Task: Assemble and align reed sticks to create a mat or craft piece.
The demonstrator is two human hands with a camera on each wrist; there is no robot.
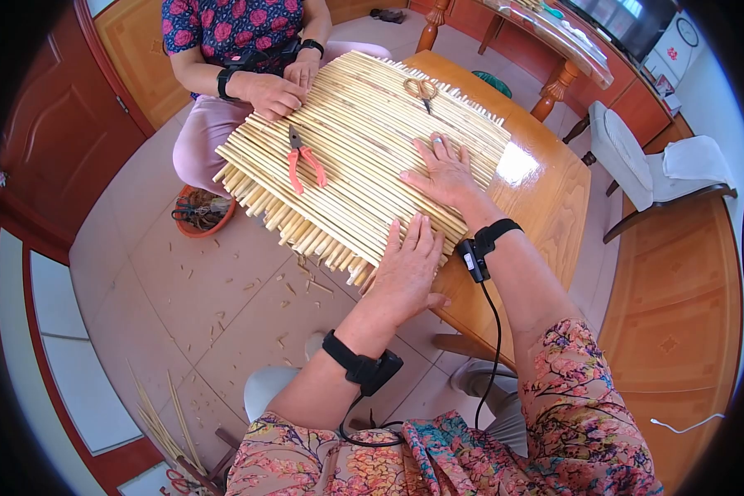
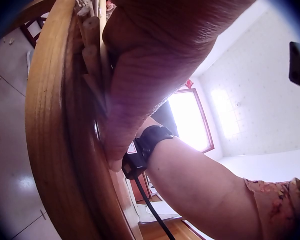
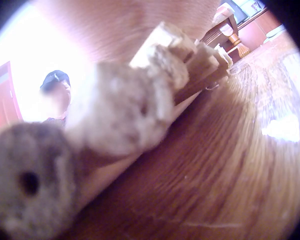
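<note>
A mat of pale straw-coloured stalks [image 1: 351, 132] lies on the wooden table, its cut ends uneven along the near left side. My left hand [image 1: 409, 269] rests on the mat's near corner with its fingers extended. In the left wrist view its thumb [image 2: 125, 110] reaches down by the table edge. Farther along, my right hand [image 1: 444, 172] lies on the stalks at the right side, fingers spread. Close in the right wrist view are blurred cut stalk ends [image 3: 125, 107] just above the tabletop. Red-handled pliers [image 1: 302, 161] and scissors [image 1: 422, 89] lie on the mat.
Across the mat, another person's hands [image 1: 277, 93] are at its far left edge. An orange-red basin [image 1: 202, 217] stands on the floor among scattered stalk scraps. Loose stalks [image 1: 169, 422] lean at lower left. A padded chair [image 1: 653, 165] is at the right, beyond the table [image 1: 546, 223].
</note>
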